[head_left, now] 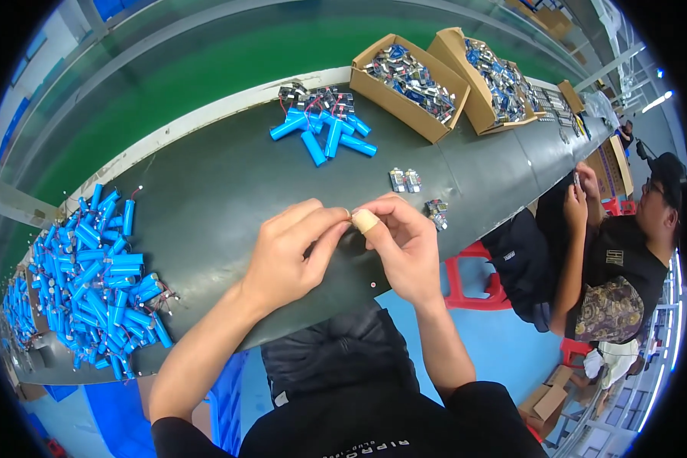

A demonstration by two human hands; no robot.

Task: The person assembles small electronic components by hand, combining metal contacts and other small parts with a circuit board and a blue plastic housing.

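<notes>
My left hand (294, 244) and my right hand (406, 248) meet over the near edge of the dark table. Both are closed, thumb and fingers pinched together at the same spot. Whatever they hold is small and mostly covered by the fingertips; I cannot make out its kind. A tan wrap (365, 221) covers the tip of my right thumb. Just beyond my right hand lie two small circuit boards (404, 181) side by side, and another circuit board (437, 214) is nearer to its knuckles. A tiny round piece (373, 285) rests by the table edge.
Blue cylindrical battery cells (99, 275) with wires are heaped at the left. Several more blue cells (333, 137) lie with boards at the far side. Two cardboard boxes (399, 104) of circuit boards stand far right. A co-worker (618, 252) sits at the right beside a red stool (473, 278).
</notes>
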